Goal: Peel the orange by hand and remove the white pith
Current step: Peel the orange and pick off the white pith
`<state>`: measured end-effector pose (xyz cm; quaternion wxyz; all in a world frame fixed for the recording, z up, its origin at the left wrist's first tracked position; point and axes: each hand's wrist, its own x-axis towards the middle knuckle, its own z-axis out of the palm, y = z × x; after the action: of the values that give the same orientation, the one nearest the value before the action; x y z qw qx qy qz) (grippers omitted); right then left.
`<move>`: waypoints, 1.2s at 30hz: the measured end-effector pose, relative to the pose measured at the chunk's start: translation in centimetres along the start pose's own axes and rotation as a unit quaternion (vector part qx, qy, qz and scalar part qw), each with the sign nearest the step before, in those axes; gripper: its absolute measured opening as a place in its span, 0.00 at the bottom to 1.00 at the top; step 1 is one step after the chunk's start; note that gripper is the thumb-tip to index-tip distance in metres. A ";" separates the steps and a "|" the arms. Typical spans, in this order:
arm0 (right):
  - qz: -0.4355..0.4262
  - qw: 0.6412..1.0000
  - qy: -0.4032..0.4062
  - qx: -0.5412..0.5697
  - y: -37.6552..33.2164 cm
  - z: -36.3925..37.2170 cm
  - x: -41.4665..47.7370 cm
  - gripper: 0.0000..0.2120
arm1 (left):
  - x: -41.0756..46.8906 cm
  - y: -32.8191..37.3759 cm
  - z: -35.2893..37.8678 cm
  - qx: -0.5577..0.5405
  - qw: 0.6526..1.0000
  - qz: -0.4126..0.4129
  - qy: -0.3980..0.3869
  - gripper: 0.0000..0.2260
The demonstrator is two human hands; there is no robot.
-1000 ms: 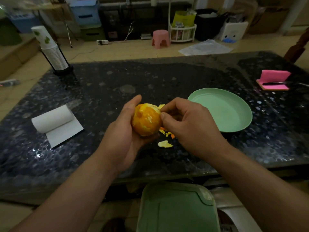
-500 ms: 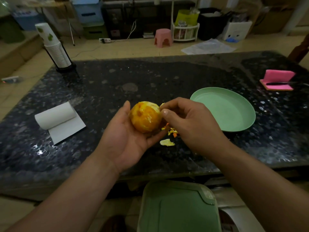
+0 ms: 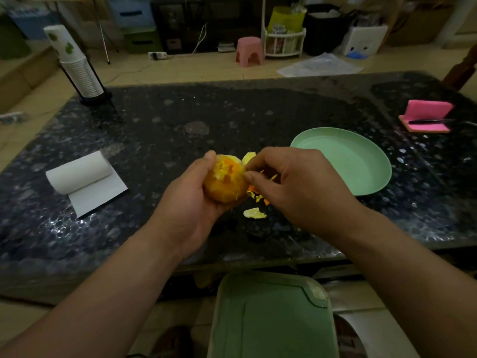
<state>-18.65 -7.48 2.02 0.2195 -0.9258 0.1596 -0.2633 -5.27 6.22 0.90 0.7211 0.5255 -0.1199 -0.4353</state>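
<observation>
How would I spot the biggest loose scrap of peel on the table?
Start at the dark speckled table and find the orange held in the left hand. Just right of it, nearer the person, lies a pale yellow peel scrap. It is paler and larger than the orange bits nearby.

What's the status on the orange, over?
Left hand grips orange. Right hand pinches peel flap at its top. Orange partly peeled. Peel scraps on table, nothing blocking.

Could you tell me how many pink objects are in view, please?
2: a pink stool on the floor beyond the table, a pink pad near the table's right edge. Clutter may hide more.
</observation>
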 end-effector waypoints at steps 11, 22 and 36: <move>-0.076 0.985 -0.035 -0.150 -0.6 0.7 0.2 0.07 | 0.0 -1.0 0.2 0.191 0.979 0.040 0.053 0.15; -0.040 0.994 -0.029 -0.092 -0.6 0.7 -0.2 0.07 | -0.4 -0.7 0.6 0.193 0.978 0.047 0.068 0.16; 0.032 0.999 0.009 -0.036 -1.6 1.4 -0.3 0.05 | -1.1 -1.1 1.6 0.248 0.954 0.127 0.108 0.12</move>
<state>-17.84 -5.52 1.62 0.1931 -0.9250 0.2000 -0.2590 -7.47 5.98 0.97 0.6259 0.7123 -0.2112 -0.2372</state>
